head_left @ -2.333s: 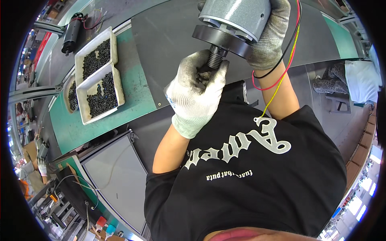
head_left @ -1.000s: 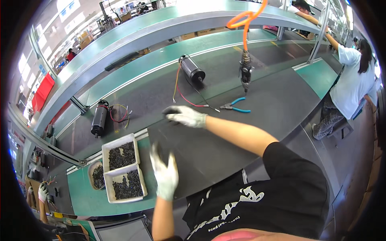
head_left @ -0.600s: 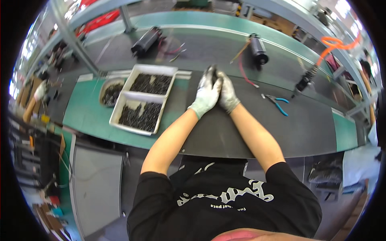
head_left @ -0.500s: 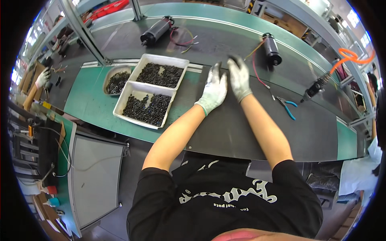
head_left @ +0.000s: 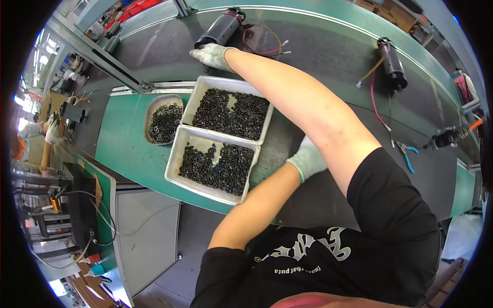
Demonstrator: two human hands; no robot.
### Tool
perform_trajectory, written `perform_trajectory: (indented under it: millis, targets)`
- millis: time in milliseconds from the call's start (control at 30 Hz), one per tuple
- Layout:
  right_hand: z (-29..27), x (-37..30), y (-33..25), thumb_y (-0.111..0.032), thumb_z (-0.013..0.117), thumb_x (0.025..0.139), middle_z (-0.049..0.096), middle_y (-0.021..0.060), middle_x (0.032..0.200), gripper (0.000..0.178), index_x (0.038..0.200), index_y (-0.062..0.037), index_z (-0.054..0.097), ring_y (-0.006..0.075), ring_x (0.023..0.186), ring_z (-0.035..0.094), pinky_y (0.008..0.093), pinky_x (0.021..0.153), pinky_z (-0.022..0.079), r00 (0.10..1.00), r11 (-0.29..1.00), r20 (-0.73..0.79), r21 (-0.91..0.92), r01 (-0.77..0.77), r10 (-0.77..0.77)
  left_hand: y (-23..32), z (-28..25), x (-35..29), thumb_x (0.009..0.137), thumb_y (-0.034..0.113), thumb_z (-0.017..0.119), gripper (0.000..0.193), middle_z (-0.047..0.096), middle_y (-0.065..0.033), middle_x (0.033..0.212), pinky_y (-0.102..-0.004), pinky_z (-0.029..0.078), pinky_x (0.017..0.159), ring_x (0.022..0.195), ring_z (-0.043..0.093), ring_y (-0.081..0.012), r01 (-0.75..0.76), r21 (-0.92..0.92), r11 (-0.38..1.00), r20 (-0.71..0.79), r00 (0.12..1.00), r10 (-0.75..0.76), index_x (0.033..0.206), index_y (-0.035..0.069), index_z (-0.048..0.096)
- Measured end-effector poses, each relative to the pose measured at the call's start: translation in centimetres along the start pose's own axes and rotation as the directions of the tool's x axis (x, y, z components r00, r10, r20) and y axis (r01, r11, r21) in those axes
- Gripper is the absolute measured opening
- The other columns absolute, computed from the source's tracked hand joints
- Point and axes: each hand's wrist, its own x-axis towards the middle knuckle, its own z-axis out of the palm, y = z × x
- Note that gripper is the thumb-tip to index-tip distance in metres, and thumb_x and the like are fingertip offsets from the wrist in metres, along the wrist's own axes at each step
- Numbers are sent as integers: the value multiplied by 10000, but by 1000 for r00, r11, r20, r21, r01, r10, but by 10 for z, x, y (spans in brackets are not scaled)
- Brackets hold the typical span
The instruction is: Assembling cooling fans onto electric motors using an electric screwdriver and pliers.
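Observation:
My right hand (head_left: 214,57), in a pale glove with dark fingertips, reaches across to the far left. It is closed around the near end of a black cylindrical motor (head_left: 222,28), which has red and yellow wires and lies on the dark belt surface. The glove covers that end of the motor, and some fingers are hidden. My left hand (head_left: 308,158), gloved too, is low over the dark mat (head_left: 328,197) beneath my right forearm. That forearm hides its fingers, so I cannot tell whether it holds anything.
Two white trays (head_left: 172,177) of small black parts stand left of my left hand, beside a smaller bowl (head_left: 150,134) of black rings. Another motor (head_left: 393,66) with wires lies far right. Blue-handled pliers (head_left: 407,155) and a powered driver (head_left: 444,138) are at the right. A co-worker's gloved hand (head_left: 52,131) shows far left.
My hands were side by side over the mat. My right hand has crossed over my left arm to the far left motor. The view has shifted left, and my left hand stays near the mat.

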Motion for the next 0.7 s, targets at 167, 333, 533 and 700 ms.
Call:
perform_trajectory:
  millis: [167, 333, 533, 700]
  targets:
    - [18, -2, -62, -285, 504, 886, 678, 139, 1133, 331, 1036, -78, 714, 254, 1052, 647, 314, 907, 489, 991, 959, 44, -262, -109, 125, 5, -12, -10, 966, 350, 437, 494, 411, -137, 1471, -447, 279, 1124, 1370, 355, -307, 412, -369, 833, 263, 906, -331, 1390, 98, 450]
    - [48, 64, -33, -343, 563, 836, 689, 142, 821, 383, 869, 18, 687, 231, 757, 657, 355, 744, 509, 948, 901, 20, 306, -307, 317, -15, 77, -25, 974, 339, 424, 493, 396, -140, 1480, -420, 271, 1132, 1376, 344, -294, 435, -682, 588, 356, 900, -253, 1402, 97, 439]
    - [45, 42, -30, -450, 566, 836, 613, 221, 1218, 644, 1217, 69, 586, 301, 1151, 587, 360, 966, 436, 913, 866, -37, 333, -373, 407, -30, 43, -13, 964, 321, 432, 488, 457, -147, 1425, -415, 286, 1116, 1332, 392, -303, -9, -194, 981, -177, 984, -26, 1389, 81, 448]
    - [-53, -10, 16, -524, 549, 792, 592, 264, 1249, 706, 1183, 62, 607, 350, 1177, 580, 378, 1011, 426, 966, 939, -159, -246, -240, 205, 19, -27, 16, 905, 285, 512, 340, 587, -159, 1210, -462, 344, 1052, 1191, 492, -327, 33, 27, 999, -97, 995, -30, 1119, 40, 608]
